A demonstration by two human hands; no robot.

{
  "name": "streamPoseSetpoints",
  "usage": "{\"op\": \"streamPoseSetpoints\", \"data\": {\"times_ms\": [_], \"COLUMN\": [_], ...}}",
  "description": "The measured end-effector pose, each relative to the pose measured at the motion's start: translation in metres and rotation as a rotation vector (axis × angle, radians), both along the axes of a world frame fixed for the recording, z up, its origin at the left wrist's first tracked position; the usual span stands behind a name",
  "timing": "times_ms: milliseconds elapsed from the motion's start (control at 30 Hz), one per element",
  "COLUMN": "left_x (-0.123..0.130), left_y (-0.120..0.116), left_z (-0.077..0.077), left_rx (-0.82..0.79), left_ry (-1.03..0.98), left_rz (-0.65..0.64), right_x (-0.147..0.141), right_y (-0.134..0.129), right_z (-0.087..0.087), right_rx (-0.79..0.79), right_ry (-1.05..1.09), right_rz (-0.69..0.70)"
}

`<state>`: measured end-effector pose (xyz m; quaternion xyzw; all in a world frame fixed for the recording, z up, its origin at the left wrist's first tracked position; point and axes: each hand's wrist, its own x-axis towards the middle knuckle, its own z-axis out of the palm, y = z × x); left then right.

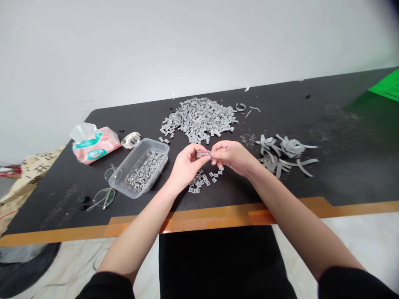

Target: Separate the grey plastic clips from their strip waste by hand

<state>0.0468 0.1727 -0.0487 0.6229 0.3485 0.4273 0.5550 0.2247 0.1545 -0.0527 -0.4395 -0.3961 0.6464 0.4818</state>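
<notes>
The fingers of the left hand were clamped on a small grey piece, which lay level between the two hands. The fingers of the right hand were closed together on its right end. At six o'clock from the hands, just below them, some loose buckles were lying flat on the table. At three o'clock there was a tangle of grey strips, near to the right wrist. At twelve o'clock stood a big pile of short grey bits, and at one o'clock a curled strip. Toward nine o'clock was a clear box, partly filled with small parts. Beyond it lay glasses at between eight and nine, partly behind the box, and a watch beside a pink packet at a little past nine.
</notes>
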Motion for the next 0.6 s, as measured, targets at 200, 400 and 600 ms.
{"op": "streamPoseSetpoints", "data": {"times_ms": [200,400,600], "left_x": [-0.0035,-0.0064,-0.0071], "left_y": [-0.0009,0.0006,-0.0003], "left_z": [-0.0003,-0.0008,-0.0048], "left_rx": [0.335,0.449,0.554], "left_ry": [0.362,0.494,0.584], "left_rz": [0.058,0.013,-0.051], "right_x": [-0.0016,-0.0018,-0.0042], "right_y": [-0.0001,-0.0013,-0.0026], "right_z": [-0.0013,0.0013,0.0047], "right_rx": [0.0,0.032,-0.019], "right_ry": [-0.107,-0.161,-0.197], "right_rz": [-0.011,-0.01,-0.025]}}
